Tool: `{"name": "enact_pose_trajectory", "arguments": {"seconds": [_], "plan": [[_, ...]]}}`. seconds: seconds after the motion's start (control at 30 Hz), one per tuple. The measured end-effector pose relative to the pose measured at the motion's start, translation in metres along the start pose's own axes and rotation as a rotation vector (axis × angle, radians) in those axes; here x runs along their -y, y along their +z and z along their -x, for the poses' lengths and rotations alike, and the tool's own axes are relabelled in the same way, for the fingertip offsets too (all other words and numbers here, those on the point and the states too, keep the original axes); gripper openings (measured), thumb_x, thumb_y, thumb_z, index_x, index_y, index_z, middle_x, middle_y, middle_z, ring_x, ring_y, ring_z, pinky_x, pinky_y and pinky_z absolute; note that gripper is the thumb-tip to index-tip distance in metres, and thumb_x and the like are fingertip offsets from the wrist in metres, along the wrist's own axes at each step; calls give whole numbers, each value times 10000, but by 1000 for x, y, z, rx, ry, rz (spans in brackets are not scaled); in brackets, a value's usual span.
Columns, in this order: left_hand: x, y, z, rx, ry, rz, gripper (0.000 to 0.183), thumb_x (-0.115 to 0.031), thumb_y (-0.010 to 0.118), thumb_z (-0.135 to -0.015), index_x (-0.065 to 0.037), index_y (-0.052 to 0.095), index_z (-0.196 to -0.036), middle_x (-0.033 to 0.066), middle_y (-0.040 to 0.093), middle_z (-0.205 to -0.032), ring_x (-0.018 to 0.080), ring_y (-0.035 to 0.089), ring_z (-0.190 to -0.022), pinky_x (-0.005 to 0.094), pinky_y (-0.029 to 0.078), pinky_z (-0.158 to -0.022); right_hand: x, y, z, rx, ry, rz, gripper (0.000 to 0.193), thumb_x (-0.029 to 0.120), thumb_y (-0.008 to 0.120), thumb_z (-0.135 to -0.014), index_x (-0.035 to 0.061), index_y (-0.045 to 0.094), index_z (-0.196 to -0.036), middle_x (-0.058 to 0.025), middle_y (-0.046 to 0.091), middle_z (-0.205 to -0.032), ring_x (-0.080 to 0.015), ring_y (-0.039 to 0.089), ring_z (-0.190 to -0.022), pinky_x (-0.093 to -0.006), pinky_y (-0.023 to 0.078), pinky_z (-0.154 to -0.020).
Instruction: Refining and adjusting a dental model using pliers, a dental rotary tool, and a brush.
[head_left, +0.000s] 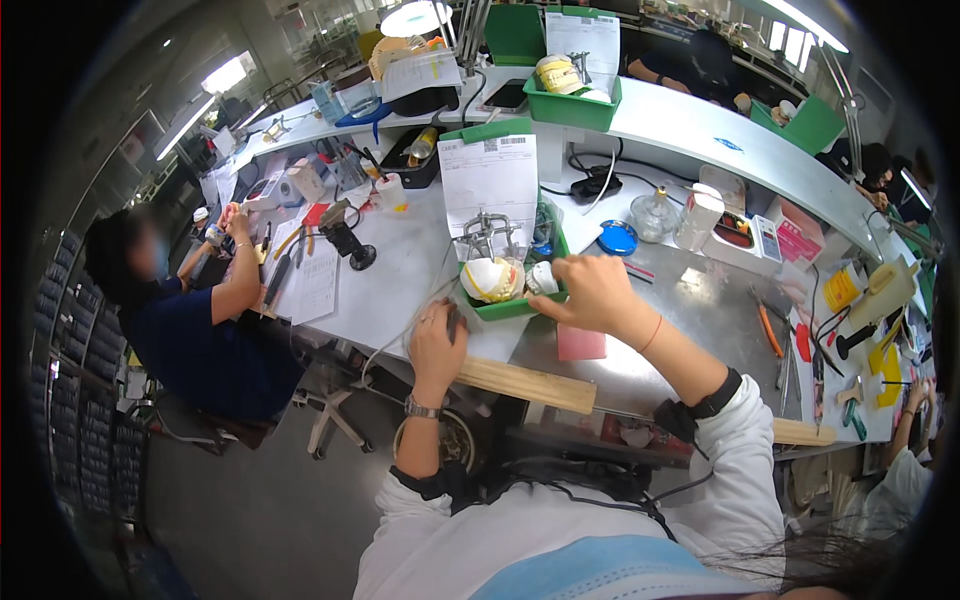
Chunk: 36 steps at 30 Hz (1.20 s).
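Note:
In front of me stands a green box [507, 310] with a printed sheet [488, 178] upright against its raised lid. A metal articulator [490, 232] shows above a white and yellow dental cast [488, 281] inside it. Beside this is a smaller white cast [542, 278]. My right hand [598, 293] is closed at the box's right front corner, its thumb over the front rim next to the small cast. At the bench edge, left of the box, my left hand [436, 342] has curled fingers around something small and dark, mostly hidden.
A pink block [581, 343] lies right of the box. Wooden strips [530, 384] jut from the bench edge. A glass burner [655, 213] and blue lid [618, 238] stand behind; orange-handled pliers [770, 330] lie right. A co-worker [205, 310] sits left.

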<state>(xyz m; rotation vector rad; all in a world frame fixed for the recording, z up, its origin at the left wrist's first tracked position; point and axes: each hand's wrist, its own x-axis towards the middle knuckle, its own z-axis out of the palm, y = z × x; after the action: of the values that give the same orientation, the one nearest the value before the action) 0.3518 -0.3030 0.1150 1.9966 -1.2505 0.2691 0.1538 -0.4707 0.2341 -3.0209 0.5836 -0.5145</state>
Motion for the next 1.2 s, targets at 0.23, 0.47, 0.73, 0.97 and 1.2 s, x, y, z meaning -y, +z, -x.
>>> {"name": "enact_pose_trajectory", "arguments": {"seconds": [0.23, 0.47, 0.73, 0.97, 1.2], "plan": [[-2, 0, -2, -43, 49, -9, 223, -163, 614, -838, -14, 623, -1004, 142, 641, -1130, 343, 571, -1096, 424, 457, -915, 27, 36, -55, -136, -14, -283, 537, 489, 682, -748, -28, 589, -862, -197, 647, -761, -345, 651, -687, -427, 520, -604], [-4, 0, 0, -59, 49, -4, 218, -141, 630, -828, -12, 636, -1004, 156, 651, -1099, 343, 590, -1065, 420, 459, -905, 37, 46, -54, -124, 31, -296, 656, 515, 787, -646, -45, 548, -887, -206, 634, -789, -359, 638, -762, -422, 528, -649], [-5, -1, 1, -126, 58, 25, 195, -108, 631, -821, -13, 629, -992, 149, 658, -1073, 344, 599, -1019, 415, 464, -888, 1, -25, -21, -241, 300, -805, 574, 516, 767, -714, -33, 612, -778, -113, 630, -687, -161, 604, -601, -301, 470, -561], [-19, -9, 9, -217, 21, 188, 236, -101, 634, -812, -16, 611, -1031, 145, 646, -1105, 323, 587, -1040, 408, 446, -925, -39, -59, 95, 6, 543, -884, 370, 304, 735, -786, -54, 669, -856, -30, 632, -711, -67, 550, -648, -227, 428, -572], [-149, -3, 20, 269, 562, 725, 760, -276, 800, -691, -36, 445, -1319, 179, 459, -1377, 348, 440, -1264, 450, 326, -1075, -33, -30, 154, 52, 715, -1120, 326, 232, 741, -817, -76, 668, -896, -51, 656, -770, -74, 576, -675, -218, 440, -588]]}}
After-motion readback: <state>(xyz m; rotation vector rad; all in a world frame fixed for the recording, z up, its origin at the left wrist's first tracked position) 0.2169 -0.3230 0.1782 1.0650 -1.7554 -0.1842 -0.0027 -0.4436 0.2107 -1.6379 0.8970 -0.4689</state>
